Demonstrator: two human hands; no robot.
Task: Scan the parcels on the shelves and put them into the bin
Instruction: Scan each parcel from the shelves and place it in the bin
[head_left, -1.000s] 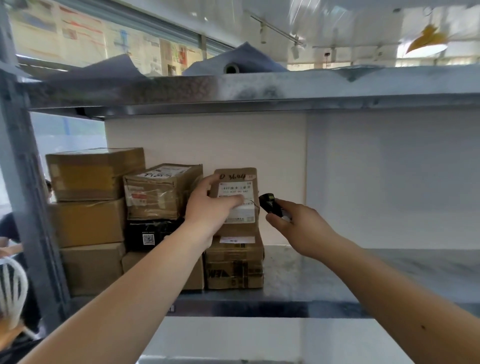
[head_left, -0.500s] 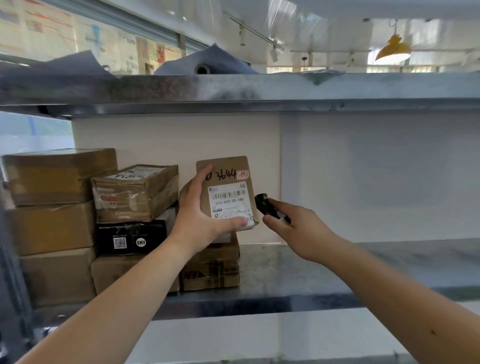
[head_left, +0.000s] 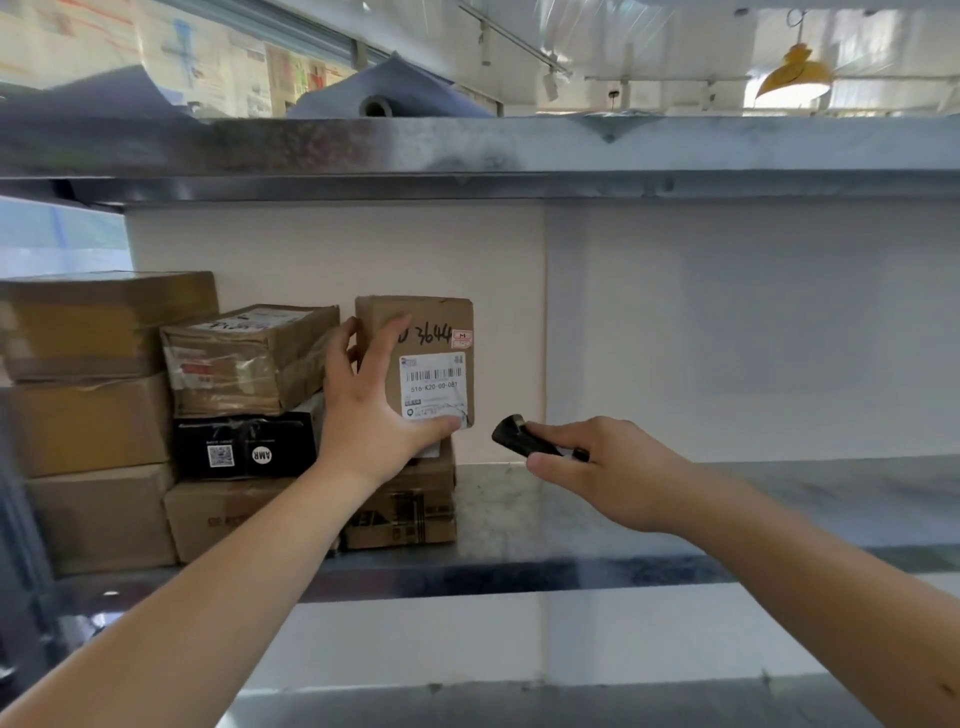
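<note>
- So, left hand (head_left: 371, 410) is on the small brown parcel (head_left: 431, 332), holding it upright w/ the label side facing the camera; thumb pinned along the bottom edge by the label, index finger up the front face, other fingers wrapped round the left side
- parcel has "3644" scrawled in marker near the top, a little red sticker at the top right corner, and a white barcode label (head_left: 434, 387) reading 516-K20-00-081
- it's in front of the cream back wall, right above a short stack of cardboard boxes (head_left: 410, 506), can't tell if its bottom edge is touching the top one or just clear of it
- right hand (head_left: 610, 467) is curled round a small black scanner (head_left: 519, 441), thumb under, index finger on top; nose of the scanner points left/up toward the parcel, just below and right of the label, not touching
- left of the parcel: a taped box (head_left: 244, 358) sitting on a black box w/ a QR code (head_left: 244, 449), then bigger brown cartons (head_left: 83, 374) stacked at the far left
- all of it sits on a metal shelf (head_left: 675, 509), another metal shelf (head_left: 519, 150) overhead w/ a grey roll (head_left: 384, 98) on it
- no bin in view
</note>
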